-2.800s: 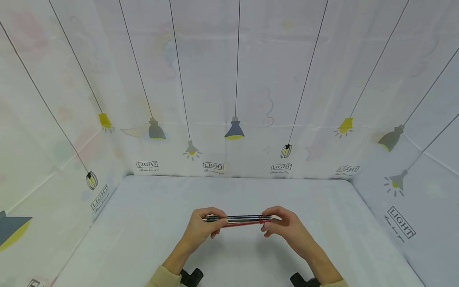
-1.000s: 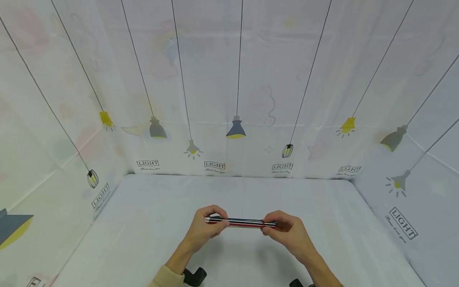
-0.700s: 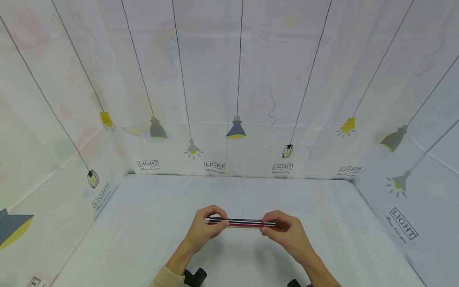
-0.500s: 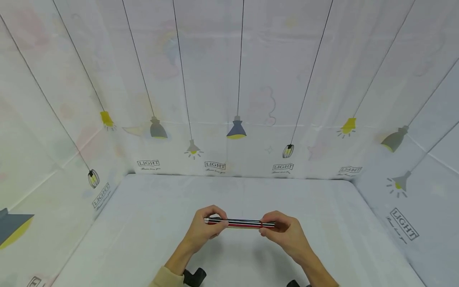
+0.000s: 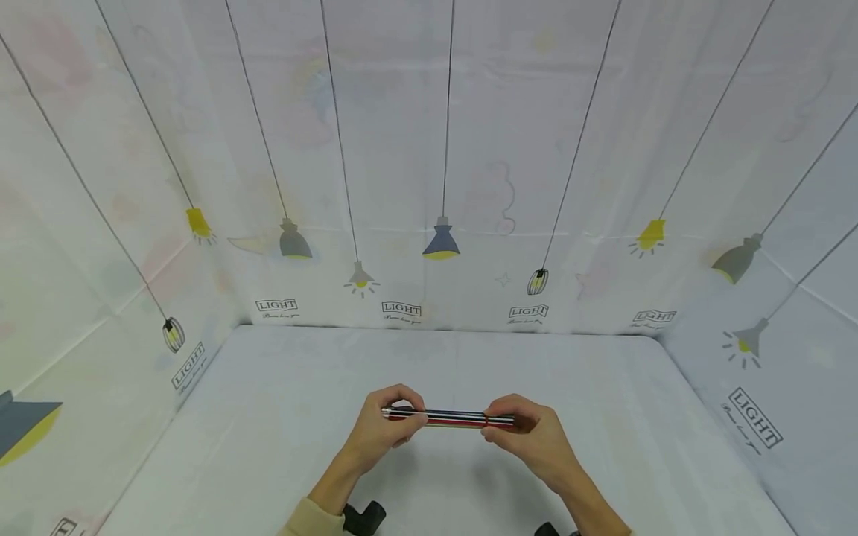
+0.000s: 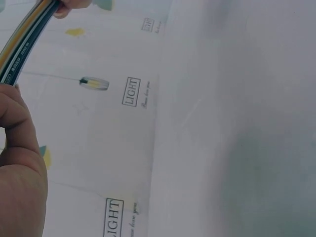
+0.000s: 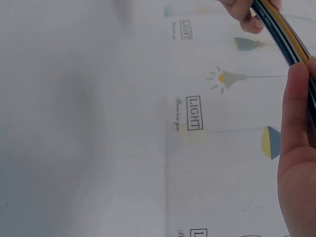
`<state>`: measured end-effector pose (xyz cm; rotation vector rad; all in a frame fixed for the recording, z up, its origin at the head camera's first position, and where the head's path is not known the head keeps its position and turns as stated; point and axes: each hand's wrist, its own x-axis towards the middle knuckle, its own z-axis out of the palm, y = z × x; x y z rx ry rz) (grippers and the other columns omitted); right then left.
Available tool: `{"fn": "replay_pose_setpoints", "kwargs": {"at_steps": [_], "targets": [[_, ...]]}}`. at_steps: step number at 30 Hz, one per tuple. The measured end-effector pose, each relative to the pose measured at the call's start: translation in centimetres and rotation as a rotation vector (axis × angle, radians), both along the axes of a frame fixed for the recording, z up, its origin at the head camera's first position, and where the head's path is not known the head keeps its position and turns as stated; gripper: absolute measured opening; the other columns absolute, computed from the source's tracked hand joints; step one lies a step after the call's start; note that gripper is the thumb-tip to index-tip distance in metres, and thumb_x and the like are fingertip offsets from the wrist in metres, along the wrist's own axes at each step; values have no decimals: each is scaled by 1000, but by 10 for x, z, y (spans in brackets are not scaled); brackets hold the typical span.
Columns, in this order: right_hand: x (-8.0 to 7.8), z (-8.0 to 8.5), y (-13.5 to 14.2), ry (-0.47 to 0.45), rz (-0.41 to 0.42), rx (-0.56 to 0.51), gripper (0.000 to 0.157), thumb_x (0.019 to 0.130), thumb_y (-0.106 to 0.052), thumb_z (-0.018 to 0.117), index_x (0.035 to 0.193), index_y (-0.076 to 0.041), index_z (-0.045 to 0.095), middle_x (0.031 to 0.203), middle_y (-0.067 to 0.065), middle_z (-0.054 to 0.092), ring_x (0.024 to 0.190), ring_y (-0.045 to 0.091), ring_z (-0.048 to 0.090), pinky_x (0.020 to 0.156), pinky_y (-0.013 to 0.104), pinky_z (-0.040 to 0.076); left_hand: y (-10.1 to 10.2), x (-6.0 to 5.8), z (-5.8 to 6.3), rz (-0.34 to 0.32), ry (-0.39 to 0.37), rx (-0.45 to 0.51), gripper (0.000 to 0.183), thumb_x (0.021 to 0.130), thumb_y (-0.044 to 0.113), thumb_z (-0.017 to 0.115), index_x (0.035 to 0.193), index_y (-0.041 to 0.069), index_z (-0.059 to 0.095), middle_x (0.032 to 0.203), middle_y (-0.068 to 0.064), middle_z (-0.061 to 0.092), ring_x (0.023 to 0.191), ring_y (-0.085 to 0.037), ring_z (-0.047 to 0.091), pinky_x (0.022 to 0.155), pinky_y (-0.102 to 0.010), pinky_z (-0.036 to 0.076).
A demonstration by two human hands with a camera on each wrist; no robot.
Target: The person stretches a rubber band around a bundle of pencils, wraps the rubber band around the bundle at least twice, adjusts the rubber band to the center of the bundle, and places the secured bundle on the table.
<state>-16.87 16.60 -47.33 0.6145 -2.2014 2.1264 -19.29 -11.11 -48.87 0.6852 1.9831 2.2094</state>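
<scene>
A bundle of striped pencils (image 5: 456,418), dark, white and red along its near side, is held level above the white table. My left hand (image 5: 377,430) pinches its left end between thumb and fingers. Toward the right end, my right hand (image 5: 539,441) pinches the bundle where a thin red band (image 5: 487,420) goes around it. In the left wrist view the pencils (image 6: 29,42) show dark green and yellow-orange sides with small print. The right wrist view has the pencils (image 7: 284,32) running from the far hand down to the right thumb (image 7: 296,103).
The white-covered table (image 5: 302,372) spreads beneath both hands. Behind it rises a pale wall cloth (image 5: 389,149) printed with hanging lamps, with similar cloth at both sides. Black wrist-worn pieces (image 5: 364,517) show near the lower edge.
Since the earliest frame, the slanting red pencil has come in line with the others. The right fingers have closed onto the bundle; they and the band have since shifted slightly left.
</scene>
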Motion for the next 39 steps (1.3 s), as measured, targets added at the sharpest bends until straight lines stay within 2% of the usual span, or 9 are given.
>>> {"fn": "replay_pose_setpoints", "kwargs": {"at_steps": [6,10,13,16,20,26,32,39], "targets": [[0,-4,-9,-15,0,46,25,78,-4,87,100,-1,74,99,8,71,81,19,69,70,30,58,7,0,4,-51,-5,-29,19,88,8,79,98,0,65,64,-3,56,49,-11,43,43,-22,34],[1,-3,-9,-30,-21,83,27,77,-6,88,101,-5,76,99,8,72,83,19,68,70,30,58,6,1,1,-47,-19,-13,18,88,5,77,99,-3,65,62,-5,54,49,-11,43,43,-23,34],[2,1,-4,-20,-3,133,30,80,-9,88,107,-8,76,102,8,73,84,19,69,72,31,58,6,1,-2,-46,-21,-10,17,89,5,77,99,-3,65,62,-5,54,49,-11,44,44,-22,35],[3,4,1,-9,39,127,31,84,-9,84,112,-7,73,102,10,73,83,20,72,73,32,59,4,1,-2,-37,-13,2,16,89,5,76,99,-3,66,63,-4,54,50,-11,44,44,-22,35],[4,7,5,18,65,71,26,85,-3,81,108,-1,70,97,12,72,80,20,72,72,32,59,4,1,1,-44,-2,16,16,90,6,76,99,-3,66,63,-2,54,50,-10,43,45,-22,34],[4,5,-2,40,6,82,24,82,-5,85,102,-6,71,94,8,72,77,15,67,66,30,57,8,3,3,-53,8,10,16,89,4,76,98,-2,65,61,-2,54,48,-11,43,44,-22,34],[3,2,-9,-8,-11,95,26,76,-7,89,98,-5,75,95,8,73,77,16,66,66,30,57,10,5,1,-51,3,-8,17,88,4,77,98,-1,64,62,-3,54,48,-11,43,43,-23,35],[4,1,-6,-36,-20,139,32,76,-10,90,105,-8,77,98,8,74,81,18,68,69,31,58,11,6,3,-70,2,-42,16,89,7,77,100,1,65,65,-5,57,49,-11,46,44,-23,38]]}}
